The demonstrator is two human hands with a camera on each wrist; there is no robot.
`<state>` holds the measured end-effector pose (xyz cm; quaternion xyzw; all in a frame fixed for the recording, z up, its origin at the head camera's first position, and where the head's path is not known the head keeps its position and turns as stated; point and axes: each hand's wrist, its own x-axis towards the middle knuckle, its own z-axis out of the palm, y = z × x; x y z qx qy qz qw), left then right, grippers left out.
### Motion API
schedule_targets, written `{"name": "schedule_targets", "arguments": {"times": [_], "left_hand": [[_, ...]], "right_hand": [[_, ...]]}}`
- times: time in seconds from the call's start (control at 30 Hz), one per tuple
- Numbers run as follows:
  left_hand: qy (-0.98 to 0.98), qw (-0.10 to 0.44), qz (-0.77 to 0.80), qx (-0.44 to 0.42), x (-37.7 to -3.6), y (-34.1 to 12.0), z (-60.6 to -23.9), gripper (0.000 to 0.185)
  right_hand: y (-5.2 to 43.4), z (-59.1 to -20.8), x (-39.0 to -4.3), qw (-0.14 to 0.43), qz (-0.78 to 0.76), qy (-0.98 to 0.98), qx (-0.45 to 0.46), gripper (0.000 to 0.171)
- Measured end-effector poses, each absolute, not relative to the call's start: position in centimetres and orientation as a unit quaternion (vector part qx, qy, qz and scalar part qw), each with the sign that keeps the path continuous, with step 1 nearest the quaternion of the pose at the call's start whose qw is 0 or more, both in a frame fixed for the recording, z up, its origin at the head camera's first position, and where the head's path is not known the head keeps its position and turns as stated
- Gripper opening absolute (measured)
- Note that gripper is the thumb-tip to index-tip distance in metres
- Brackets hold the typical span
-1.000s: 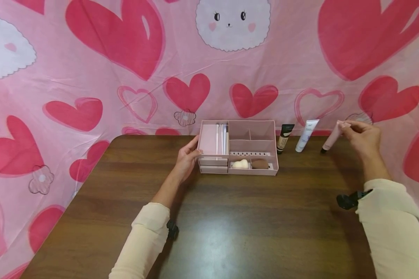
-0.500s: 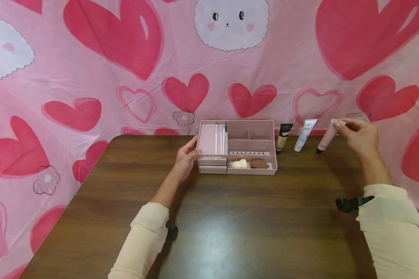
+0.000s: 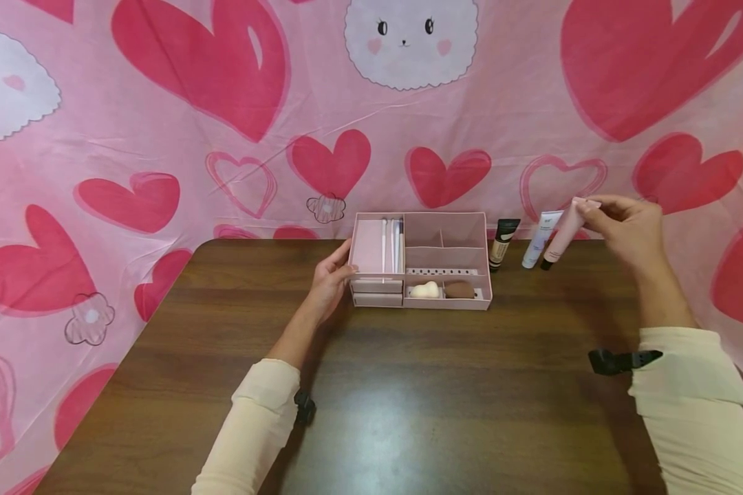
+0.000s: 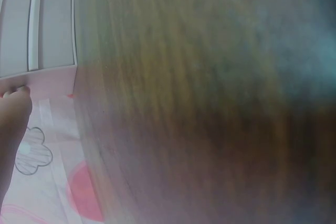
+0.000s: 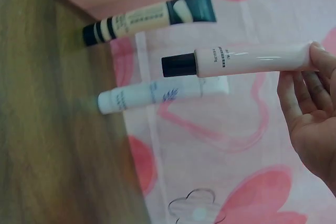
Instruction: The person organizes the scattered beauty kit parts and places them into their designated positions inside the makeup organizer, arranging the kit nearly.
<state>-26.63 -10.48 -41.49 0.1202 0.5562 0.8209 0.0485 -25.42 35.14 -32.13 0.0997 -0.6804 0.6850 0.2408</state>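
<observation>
Pinching the crimped end of a pale pink tube (image 3: 562,230) between thumb and fingertips, the right hand (image 3: 622,227) held it clear of the worktop (image 3: 408,385), black cap hanging down and tilted toward the pink organizer (image 3: 420,261). A second before, that tube had been further out to the right of the organizer, with its cap low by the wood near the heart-print backdrop (image 3: 223,103); it had since been carried inward and a little higher, so that its cap hung just in front of the white tube (image 3: 540,240) leaning against the backdrop. The right wrist view confirmed it: the pink tube (image 5: 247,60) floated free between the white tube (image 5: 157,94) and the beige tube with the dark cap (image 5: 149,18), touching neither. Judged from that drift, the tube was being brought toward the organizer's open rear compartments, not set back in the row.

The left hand (image 3: 331,278) had not moved; it lay against the organizer's left wall, thumb on the upper edge and fingers relaxed along the side, steadying the box. In the left wrist view only a fingertip (image 4: 16,103) at the organizer's corner (image 4: 52,77) could be made out. Brushes (image 3: 393,240) lay in the narrow slot by the lid, and a white sponge (image 3: 425,290) and brown sponge (image 3: 460,290) sat in the front tray.
</observation>
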Motion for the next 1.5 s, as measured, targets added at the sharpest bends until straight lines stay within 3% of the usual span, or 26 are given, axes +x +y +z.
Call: {"name": "schedule_targets", "arguments": {"times": [0.43, 0.7, 0.87, 1.3, 1.5], "left_hand": [[0.549, 0.045, 0.826, 0.117, -26.5, -10.4, -41.5, 0.068], [0.552, 0.047, 0.825, 0.114, -26.6, -10.4, -41.5, 0.068], [0.555, 0.046, 0.822, 0.117, -26.7, -10.5, -41.5, 0.067], [0.557, 0.048, 0.821, 0.112, -26.8, -10.5, -41.6, 0.067], [0.561, 0.048, 0.818, 0.117, -26.7, -10.5, -41.4, 0.067]], "right_hand": [[32.0, -30.8, -25.3, 0.208, 0.686, -0.679, 0.161, 0.026], [30.3, -30.7, -25.8, 0.209, 0.618, -0.746, 0.134, 0.03], [28.8, -30.6, -26.3, 0.218, 0.58, -0.772, 0.141, 0.025], [24.5, -30.5, -27.8, 0.171, 0.62, -0.751, 0.151, 0.026], [23.1, -30.8, -28.8, 0.157, 0.605, -0.769, 0.135, 0.015]]}}
